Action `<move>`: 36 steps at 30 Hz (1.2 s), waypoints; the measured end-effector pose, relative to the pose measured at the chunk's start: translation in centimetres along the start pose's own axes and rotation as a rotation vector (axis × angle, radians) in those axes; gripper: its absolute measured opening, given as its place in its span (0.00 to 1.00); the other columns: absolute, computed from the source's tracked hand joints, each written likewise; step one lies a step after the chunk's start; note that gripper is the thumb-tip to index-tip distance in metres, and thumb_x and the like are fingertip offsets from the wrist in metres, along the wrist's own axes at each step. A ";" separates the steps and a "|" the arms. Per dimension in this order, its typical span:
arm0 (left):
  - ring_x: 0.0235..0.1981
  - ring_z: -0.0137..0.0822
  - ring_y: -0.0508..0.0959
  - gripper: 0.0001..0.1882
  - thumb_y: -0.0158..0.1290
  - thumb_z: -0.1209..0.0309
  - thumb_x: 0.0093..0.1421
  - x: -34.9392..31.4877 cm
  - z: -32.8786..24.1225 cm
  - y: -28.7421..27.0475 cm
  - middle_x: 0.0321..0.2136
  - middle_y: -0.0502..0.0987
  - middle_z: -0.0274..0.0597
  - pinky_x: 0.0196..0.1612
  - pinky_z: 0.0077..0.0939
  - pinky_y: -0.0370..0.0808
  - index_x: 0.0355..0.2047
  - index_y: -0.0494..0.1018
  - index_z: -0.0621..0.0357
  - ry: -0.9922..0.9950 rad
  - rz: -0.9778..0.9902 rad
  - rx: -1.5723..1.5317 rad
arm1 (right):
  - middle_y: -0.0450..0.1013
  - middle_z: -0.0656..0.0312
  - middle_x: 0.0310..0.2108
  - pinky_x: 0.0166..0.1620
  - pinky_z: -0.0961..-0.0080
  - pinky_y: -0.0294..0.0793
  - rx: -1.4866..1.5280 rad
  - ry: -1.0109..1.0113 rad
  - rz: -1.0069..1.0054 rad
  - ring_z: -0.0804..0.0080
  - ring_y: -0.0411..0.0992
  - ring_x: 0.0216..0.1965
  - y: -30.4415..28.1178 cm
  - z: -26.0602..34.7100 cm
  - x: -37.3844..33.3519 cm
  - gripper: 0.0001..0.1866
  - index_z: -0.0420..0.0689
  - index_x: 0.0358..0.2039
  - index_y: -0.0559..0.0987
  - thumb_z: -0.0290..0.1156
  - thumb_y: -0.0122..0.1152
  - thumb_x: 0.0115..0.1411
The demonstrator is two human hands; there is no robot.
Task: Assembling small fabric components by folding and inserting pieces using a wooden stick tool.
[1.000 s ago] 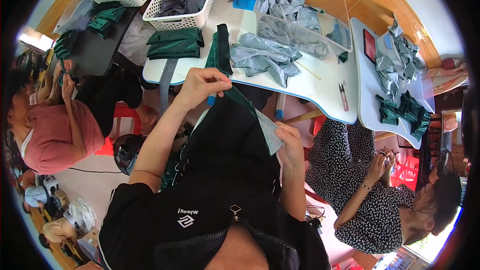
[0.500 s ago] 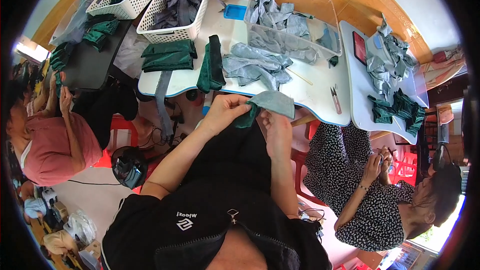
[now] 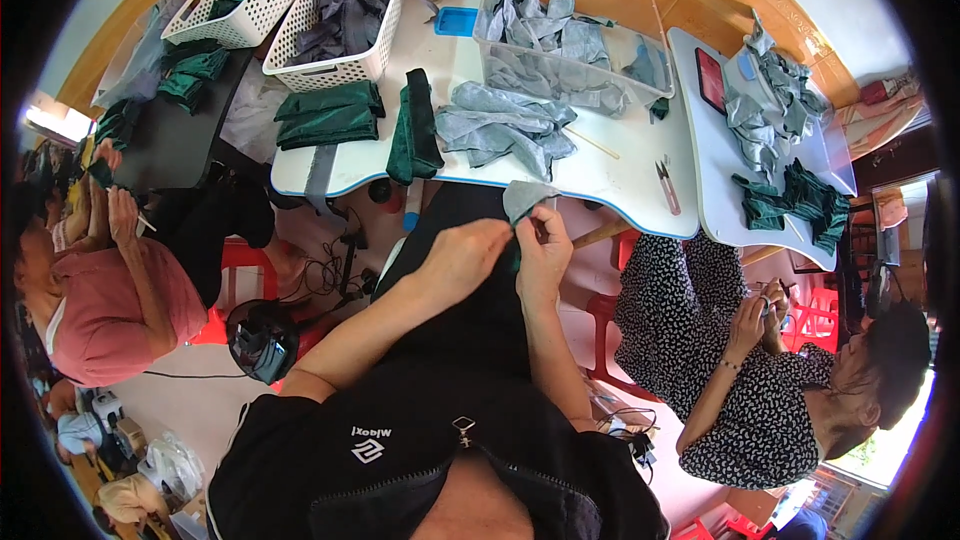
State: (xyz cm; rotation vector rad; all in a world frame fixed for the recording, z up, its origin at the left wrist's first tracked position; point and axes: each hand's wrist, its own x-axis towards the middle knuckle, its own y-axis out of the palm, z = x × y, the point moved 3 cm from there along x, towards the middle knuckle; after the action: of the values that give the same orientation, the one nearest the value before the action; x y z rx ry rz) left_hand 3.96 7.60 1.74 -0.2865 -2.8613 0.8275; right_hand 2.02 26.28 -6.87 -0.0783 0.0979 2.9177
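A small grey and green fabric piece [image 3: 526, 200] is held above my lap, just off the table's front edge. My right hand [image 3: 544, 252] pinches it between thumb and fingers, and its grey end stands up above them. Close on the left, my left hand [image 3: 468, 258] is closed with fingertips at the cloth's lower edge; its grip is partly hidden. A little dark green shows below the fingers. Beyond my hands lie crumpled grey fabric pieces [image 3: 508, 130], a folded green velvet strip [image 3: 414, 130] and a stack of green velvet pieces [image 3: 330, 115].
On the white table [image 3: 610, 175] are thread snips [image 3: 668, 187], a thin stick [image 3: 592, 143] and a blue tray [image 3: 456, 22]. Behind stand a clear bin [image 3: 640, 70] and a white basket [image 3: 335, 70] of dark strips. People sit working at left and right.
My hands have drawn closer together and the fabric has been turned more upright, with less of it showing. My left hand has moved right and down.
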 end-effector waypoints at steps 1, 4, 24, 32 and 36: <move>0.52 0.67 0.95 0.11 0.70 0.74 0.84 -1.1 -0.1 1.6 0.52 0.94 0.60 0.52 0.54 0.92 0.61 0.89 0.68 0.090 0.006 -0.029 | 0.83 0.70 0.46 0.52 0.76 0.80 0.001 -0.005 -0.076 0.83 0.79 0.47 -0.4 0.0 0.2 0.12 0.37 0.60 0.92 0.20 0.79 0.79; 0.47 0.55 0.97 0.11 0.70 0.73 0.85 -2.4 0.5 3.3 0.49 0.95 0.55 0.50 0.48 0.94 0.60 0.90 0.67 0.156 0.001 -0.029 | 0.86 0.69 0.48 0.49 0.79 0.82 -0.046 0.001 -0.037 0.82 0.81 0.45 -0.2 1.7 0.5 0.15 0.38 0.66 0.94 0.18 0.74 0.84; 0.42 0.28 0.94 0.20 0.83 0.60 0.79 1.0 7.5 2.0 0.46 0.96 0.41 0.44 0.28 0.95 0.53 0.96 0.67 -0.587 0.025 -0.991 | 0.88 0.65 0.58 0.61 0.75 0.85 0.202 0.098 0.047 0.76 0.85 0.55 1.8 -2.5 -1.6 0.14 0.35 0.65 0.94 0.15 0.71 0.84; 0.45 0.29 0.95 0.17 0.83 0.62 0.79 1.6 9.2 1.0 0.47 0.98 0.40 0.49 0.31 0.94 0.54 0.97 0.65 -0.583 0.020 -0.992 | 0.87 0.69 0.52 0.52 0.80 0.80 0.144 0.134 0.068 0.82 0.81 0.48 3.2 -3.2 -2.4 0.14 0.37 0.66 0.93 0.19 0.76 0.84; 0.44 0.29 0.95 0.19 0.84 0.61 0.78 0.1 8.9 2.5 0.47 0.97 0.41 0.47 0.29 0.94 0.56 0.97 0.67 -0.626 0.023 -1.011 | 0.87 0.70 0.52 0.49 0.80 0.79 0.091 0.083 0.040 0.83 0.79 0.47 2.1 -5.6 -2.2 0.18 0.40 0.70 0.91 0.21 0.78 0.83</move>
State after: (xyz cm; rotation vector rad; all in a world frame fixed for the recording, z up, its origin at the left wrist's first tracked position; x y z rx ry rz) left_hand 2.48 5.14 -7.03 -0.1671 -3.6022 -0.7521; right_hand 3.97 23.32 -12.21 -0.1854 0.2478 2.9445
